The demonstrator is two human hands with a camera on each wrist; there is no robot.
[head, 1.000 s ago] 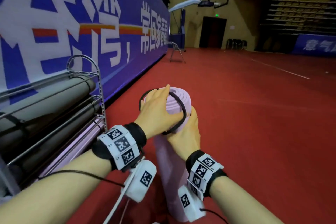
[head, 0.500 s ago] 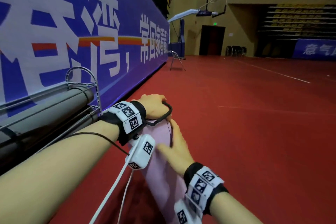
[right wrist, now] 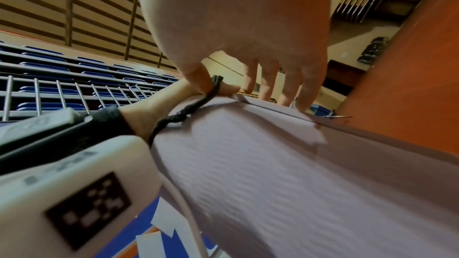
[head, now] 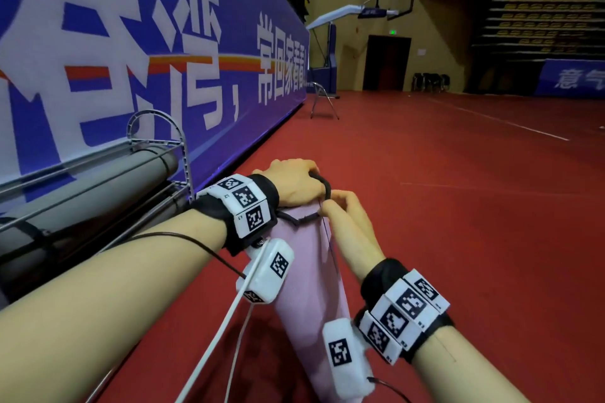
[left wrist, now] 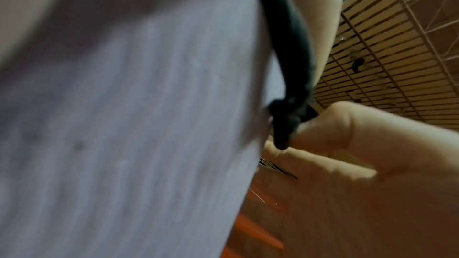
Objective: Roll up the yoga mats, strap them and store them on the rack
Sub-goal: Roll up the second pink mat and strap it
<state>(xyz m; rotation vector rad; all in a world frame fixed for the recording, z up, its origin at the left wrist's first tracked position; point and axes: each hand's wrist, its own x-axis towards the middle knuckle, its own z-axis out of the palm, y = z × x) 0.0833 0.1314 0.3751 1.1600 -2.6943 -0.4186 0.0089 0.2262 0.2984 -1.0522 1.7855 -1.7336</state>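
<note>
A rolled lilac yoga mat (head: 311,275) stands on end on the red floor in front of me. A black elastic strap (head: 324,188) loops around its top end. My left hand (head: 294,180) curls over the top of the roll and grips the strap. My right hand (head: 340,206) is just to its right, with thumb and forefinger pinching the strap (right wrist: 188,109) against the mat (right wrist: 273,164). In the left wrist view the strap (left wrist: 290,46) runs down the mat's edge (left wrist: 124,125) into the right hand's pinch. The mat's top face is hidden by my hands.
A metal wire rack (head: 154,127) stands at the left along a blue banner wall, with a rolled grey mat (head: 82,186) on its upper tier. Red gym floor (head: 458,239) stretches ahead and right. A folding chair (head: 322,101) stands far off.
The strap went from lying across the mat's top end to sitting round its upper edge. My right hand left the mat's side and now pinches the strap. My view has lifted.
</note>
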